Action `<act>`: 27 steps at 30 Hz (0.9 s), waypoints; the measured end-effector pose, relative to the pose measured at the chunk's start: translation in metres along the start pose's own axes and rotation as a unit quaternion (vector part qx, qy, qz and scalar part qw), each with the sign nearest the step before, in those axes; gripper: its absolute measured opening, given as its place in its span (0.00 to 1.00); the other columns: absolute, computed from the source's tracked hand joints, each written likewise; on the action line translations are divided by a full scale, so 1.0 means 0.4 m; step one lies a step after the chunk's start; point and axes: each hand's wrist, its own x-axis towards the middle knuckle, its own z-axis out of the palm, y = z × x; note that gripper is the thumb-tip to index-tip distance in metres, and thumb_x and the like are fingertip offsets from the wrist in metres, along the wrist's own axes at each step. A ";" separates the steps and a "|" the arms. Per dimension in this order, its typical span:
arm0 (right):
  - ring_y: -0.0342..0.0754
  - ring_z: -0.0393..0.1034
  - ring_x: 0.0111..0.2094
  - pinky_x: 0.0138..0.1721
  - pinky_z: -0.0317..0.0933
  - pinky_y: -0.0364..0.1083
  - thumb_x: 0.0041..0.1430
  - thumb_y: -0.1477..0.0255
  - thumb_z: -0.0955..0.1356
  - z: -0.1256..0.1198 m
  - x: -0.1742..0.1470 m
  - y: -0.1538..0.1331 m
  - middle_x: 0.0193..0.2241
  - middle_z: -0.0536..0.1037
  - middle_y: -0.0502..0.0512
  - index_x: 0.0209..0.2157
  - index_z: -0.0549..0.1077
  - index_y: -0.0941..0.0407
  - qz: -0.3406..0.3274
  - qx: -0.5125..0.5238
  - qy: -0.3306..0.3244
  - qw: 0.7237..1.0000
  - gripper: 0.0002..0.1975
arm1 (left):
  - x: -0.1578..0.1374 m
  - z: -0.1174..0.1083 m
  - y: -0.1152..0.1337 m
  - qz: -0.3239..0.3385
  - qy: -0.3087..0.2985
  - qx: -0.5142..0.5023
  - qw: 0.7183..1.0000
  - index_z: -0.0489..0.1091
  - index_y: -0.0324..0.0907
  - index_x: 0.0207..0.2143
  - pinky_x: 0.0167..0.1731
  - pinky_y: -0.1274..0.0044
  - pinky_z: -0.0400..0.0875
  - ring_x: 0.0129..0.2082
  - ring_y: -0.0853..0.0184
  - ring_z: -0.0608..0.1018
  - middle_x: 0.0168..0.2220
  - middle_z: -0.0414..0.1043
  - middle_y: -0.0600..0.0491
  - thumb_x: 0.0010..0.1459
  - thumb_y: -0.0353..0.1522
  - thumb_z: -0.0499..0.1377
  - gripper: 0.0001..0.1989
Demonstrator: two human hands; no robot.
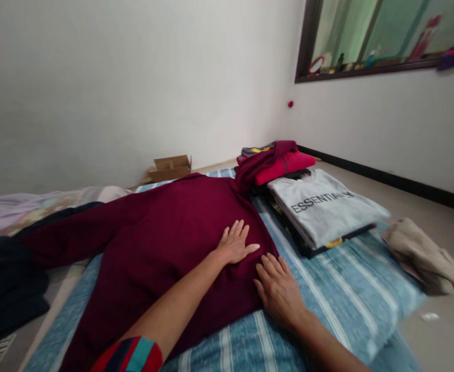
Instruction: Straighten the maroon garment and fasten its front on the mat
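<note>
A dark maroon long-sleeved top (172, 227) lies spread over a blue striped bedcover (339, 289). One sleeve stretches out to the left, and the other reaches up onto folded clothes at the back. My left hand (235, 243) rests flat on the top's right part with its fingers spread. Close beside it, my right hand (279, 289) lies on the garment's right edge, fingers extended and slightly bent. Neither hand visibly grips anything. Just beyond the hands is a folded light grey shirt (327, 217) with dark lettering, on top of other folded clothes.
A pile with a bright pink garment (284, 168) stands behind the grey shirt. Dark navy clothing (8, 289) lies at the left. A beige cloth (424, 256) hangs at the bed's right edge. An open cardboard box (170, 168) sits by the wall. A window (385, 36) is upper right.
</note>
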 end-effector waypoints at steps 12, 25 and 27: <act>0.56 0.46 0.62 0.61 0.40 0.58 0.63 0.65 0.59 -0.052 0.029 -0.036 0.58 0.61 0.64 0.53 0.65 0.61 0.018 0.040 -0.039 0.998 0.21 | 0.025 0.025 -0.008 0.021 0.074 0.087 0.993 0.49 0.37 0.63 0.59 0.60 0.44 0.65 0.55 0.45 0.65 0.42 0.43 0.58 0.53 0.40 0.39; 0.59 0.49 0.60 0.60 0.41 0.59 0.62 0.58 0.58 -0.031 0.019 -0.058 0.57 0.62 0.67 0.55 0.62 0.64 0.006 0.060 -0.085 0.995 0.28 | 0.023 0.018 0.006 0.010 0.065 0.092 0.994 0.49 0.37 0.63 0.59 0.60 0.45 0.65 0.56 0.45 0.65 0.41 0.43 0.59 0.52 0.39 0.38; 0.58 0.49 0.60 0.60 0.42 0.59 0.61 0.58 0.59 -0.031 0.020 -0.059 0.56 0.63 0.67 0.54 0.63 0.63 0.008 0.058 -0.086 0.995 0.28 | 0.019 0.014 0.015 0.014 0.051 0.084 0.995 0.49 0.36 0.63 0.59 0.61 0.45 0.65 0.56 0.45 0.65 0.41 0.43 0.60 0.52 0.39 0.37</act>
